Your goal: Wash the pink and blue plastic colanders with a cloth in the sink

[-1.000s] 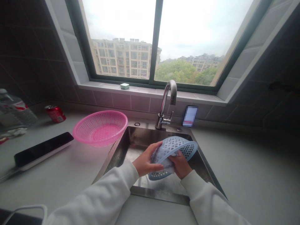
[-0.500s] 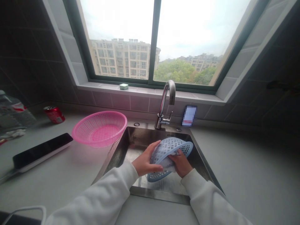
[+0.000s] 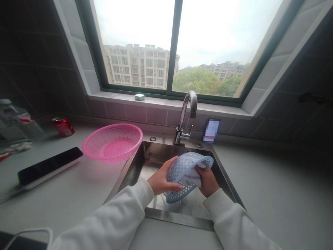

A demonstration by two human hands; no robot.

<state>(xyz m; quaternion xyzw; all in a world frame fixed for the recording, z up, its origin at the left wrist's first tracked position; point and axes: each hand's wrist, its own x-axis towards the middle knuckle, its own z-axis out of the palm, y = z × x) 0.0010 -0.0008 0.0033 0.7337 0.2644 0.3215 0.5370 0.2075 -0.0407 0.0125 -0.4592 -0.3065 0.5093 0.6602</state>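
A light blue plastic basket (image 3: 182, 165) with a pierced wall is held tilted over the sink (image 3: 153, 152). My left hand (image 3: 162, 178) grips its left side, thumb on the near rim and fingers round the outside. Inside the basket's mouth, my right hand (image 3: 208, 181) is closed on a pale cloth (image 3: 191, 177) that lies against the inner wall. Part of the cloth and the right fingertips are hidden by the hand and the basket.
Behind the sink stands a chrome faucet (image 3: 186, 114). A pink basket (image 3: 111, 142) is left of it, near a black-topped device (image 3: 50, 165), a red can (image 3: 62, 126) and a plastic bottle (image 3: 18, 119). A phone (image 3: 211, 130) leans against the tiles.
My right hand and the cloth have shifted right within the basket, toward its right rim. The basket has turned slightly, while my left hand keeps its grip. The view has moved a little.
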